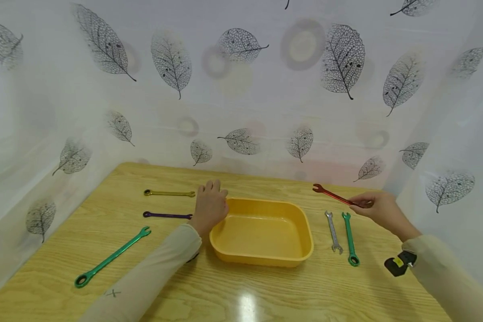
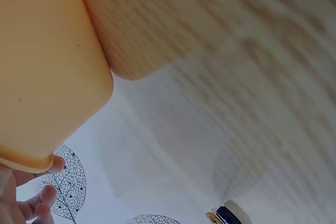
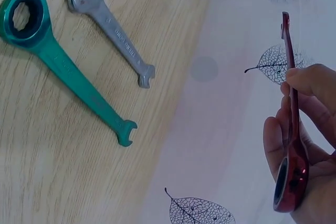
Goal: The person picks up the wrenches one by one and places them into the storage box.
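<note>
My right hand (image 1: 380, 210) pinches a red wrench (image 1: 333, 195) between thumb and fingers, held above the table. In the right wrist view, the ring end of the red wrench (image 3: 291, 179) lies toward the palm and its other end points away. My left hand (image 1: 211, 206) grips the far left corner of a yellow plastic basin (image 1: 261, 259); its thumb is hidden in the left wrist view, where fingers (image 2: 47, 195) show at the rim. Nearest the right hand lie a green wrench (image 1: 349, 239) and a silver open-ended wrench (image 1: 333, 231).
Left of the basin lie a gold wrench (image 1: 169, 193), a purple wrench (image 1: 167, 215) and a longer green wrench (image 1: 112, 256). The wooden table (image 1: 209, 295) meets a white leaf-printed curtain (image 1: 241, 107) at the back and sides.
</note>
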`<state>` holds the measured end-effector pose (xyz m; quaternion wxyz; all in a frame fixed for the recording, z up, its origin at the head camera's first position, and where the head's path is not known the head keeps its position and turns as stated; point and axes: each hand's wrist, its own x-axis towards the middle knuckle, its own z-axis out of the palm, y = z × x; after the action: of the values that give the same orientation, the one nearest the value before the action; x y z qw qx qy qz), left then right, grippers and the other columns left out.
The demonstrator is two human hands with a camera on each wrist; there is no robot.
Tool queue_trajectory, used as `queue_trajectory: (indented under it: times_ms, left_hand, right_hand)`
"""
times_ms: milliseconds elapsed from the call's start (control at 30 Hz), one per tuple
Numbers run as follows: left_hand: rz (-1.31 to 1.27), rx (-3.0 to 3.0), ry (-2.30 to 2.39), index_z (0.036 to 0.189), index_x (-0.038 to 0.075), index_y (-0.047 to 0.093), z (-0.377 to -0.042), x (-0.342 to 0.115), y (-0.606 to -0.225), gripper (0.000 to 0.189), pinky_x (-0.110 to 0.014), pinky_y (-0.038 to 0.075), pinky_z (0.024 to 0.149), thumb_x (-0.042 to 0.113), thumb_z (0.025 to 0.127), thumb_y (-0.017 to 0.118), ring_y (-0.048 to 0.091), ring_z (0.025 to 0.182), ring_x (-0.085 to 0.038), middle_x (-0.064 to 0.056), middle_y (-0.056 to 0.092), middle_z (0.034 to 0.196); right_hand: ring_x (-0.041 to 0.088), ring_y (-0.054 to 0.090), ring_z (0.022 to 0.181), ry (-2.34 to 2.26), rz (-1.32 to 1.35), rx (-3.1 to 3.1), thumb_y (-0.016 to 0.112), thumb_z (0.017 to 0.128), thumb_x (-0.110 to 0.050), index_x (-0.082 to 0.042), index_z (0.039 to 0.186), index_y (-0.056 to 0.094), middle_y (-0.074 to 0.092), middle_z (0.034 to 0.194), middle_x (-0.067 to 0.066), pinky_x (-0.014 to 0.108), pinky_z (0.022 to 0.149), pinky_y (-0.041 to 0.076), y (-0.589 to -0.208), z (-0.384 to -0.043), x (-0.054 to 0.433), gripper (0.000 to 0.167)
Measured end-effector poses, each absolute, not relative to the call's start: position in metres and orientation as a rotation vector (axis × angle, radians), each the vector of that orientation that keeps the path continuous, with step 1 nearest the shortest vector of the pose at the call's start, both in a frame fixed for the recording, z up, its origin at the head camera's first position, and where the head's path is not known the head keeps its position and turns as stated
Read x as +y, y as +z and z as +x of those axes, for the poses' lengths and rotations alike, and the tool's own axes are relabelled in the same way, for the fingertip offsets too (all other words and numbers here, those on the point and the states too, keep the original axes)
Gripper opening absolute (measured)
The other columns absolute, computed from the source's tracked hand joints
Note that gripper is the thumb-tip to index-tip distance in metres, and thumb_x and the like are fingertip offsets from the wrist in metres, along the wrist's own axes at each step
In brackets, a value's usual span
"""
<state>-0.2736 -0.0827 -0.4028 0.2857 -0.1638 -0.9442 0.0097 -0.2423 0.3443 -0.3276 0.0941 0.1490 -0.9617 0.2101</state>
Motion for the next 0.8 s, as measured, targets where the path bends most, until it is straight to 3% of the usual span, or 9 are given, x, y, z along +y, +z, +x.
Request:
queue_trajectory:
  times_ms: [800]
  left_hand:
    - [-0.418,-2.501,0.015,0.084,0.012,0.068,-0.275,-0.083,-0.405,0.012,-0.047,0.042,0.081,0.021,0.076,0.067,0.053,0.084,-0.027,-0.009,0.054,0.089]
  right_hand:
    - [0.002,0.057,0.064,0.698,0.686,-2.839,0.070,0.081,-0.007,-0.003,0.094,0.074,0.067,0.077,0.004,0.020,0.058,0.050,-0.324,-0.255,0.276,0.015]
